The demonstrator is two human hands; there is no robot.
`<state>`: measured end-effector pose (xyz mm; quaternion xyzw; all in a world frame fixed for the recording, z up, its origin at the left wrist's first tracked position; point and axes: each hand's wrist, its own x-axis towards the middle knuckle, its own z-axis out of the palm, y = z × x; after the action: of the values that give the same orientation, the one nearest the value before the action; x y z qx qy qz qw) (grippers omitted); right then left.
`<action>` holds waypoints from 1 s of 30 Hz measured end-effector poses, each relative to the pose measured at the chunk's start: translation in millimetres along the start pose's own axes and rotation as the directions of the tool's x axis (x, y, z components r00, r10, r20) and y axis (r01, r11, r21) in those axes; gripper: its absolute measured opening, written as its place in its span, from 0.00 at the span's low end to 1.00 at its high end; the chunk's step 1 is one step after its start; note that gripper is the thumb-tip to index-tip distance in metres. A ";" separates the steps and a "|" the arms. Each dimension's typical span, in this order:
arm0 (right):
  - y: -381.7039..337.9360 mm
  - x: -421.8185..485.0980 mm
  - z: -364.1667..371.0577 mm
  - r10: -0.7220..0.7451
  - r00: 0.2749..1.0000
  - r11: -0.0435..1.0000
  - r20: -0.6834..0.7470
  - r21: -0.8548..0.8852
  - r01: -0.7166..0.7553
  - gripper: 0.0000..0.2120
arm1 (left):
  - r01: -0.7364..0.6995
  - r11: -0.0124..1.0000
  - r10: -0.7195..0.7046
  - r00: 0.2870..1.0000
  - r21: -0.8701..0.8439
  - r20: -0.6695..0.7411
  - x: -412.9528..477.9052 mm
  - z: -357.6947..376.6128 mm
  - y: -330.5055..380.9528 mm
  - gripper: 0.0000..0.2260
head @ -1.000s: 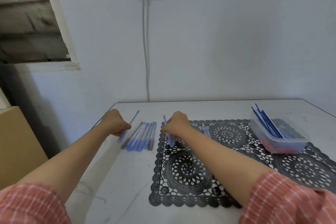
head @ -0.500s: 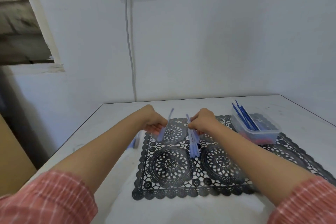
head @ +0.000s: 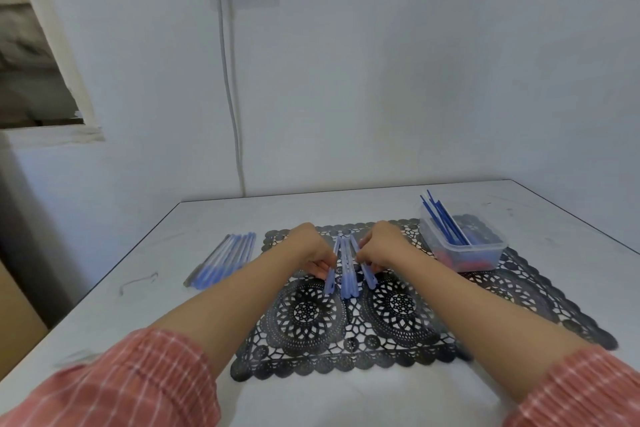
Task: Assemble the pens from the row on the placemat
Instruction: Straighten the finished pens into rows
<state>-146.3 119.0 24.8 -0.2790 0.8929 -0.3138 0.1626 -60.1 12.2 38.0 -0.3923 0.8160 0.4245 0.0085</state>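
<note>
Both hands work the row of pens, mid-frame on the placemat.
My left hand (head: 313, 253) pinches the left pen (head: 330, 282) and my right hand (head: 379, 250) pinches the right pen (head: 369, 276); the other pens (head: 347, 274) lie between them on the placemat (head: 381, 343). I judge this is a pick-up. I'd lift one pen clear of its neighbours, level, then reach the tub (head: 464, 251) at right for a refill. A batch (head: 225, 260) lies on the surface (head: 571, 246) at left. I can read no brand or writing.
</note>
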 end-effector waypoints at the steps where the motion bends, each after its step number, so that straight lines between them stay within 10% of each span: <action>1: 0.0 -0.3 0.6 0.000 1.000 1.000 0.000 0.000 0.000 0.14 | 0.002 1.000 -0.002 1.000 0.003 -0.005 -0.4 0.4 0.4 0.09; 17: -3.1 1.0 5.1 -0.011 0.999 0.999 -0.042 -0.044 0.009 0.03 | 0.112 0.989 -0.101 0.988 -0.097 0.115 -0.4 -4.1 -4.6 0.16; 21: -15.8 0.3 5.4 -0.202 0.967 0.977 -0.153 -0.100 0.188 0.08 | 0.029 0.998 -0.033 0.997 -0.054 -0.074 7.5 -27.8 -10.6 0.07; 30: -84.7 -3.2 49.9 -0.238 0.967 0.968 0.095 0.103 0.229 0.09 | 0.046 0.928 0.114 0.909 0.369 -0.400 21.9 -110.3 -57.5 0.09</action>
<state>-87.0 42.7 42.9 -0.3909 0.8285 -0.3561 0.1843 -2.8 -97.9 61.4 -0.4501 0.8710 0.1701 -0.0988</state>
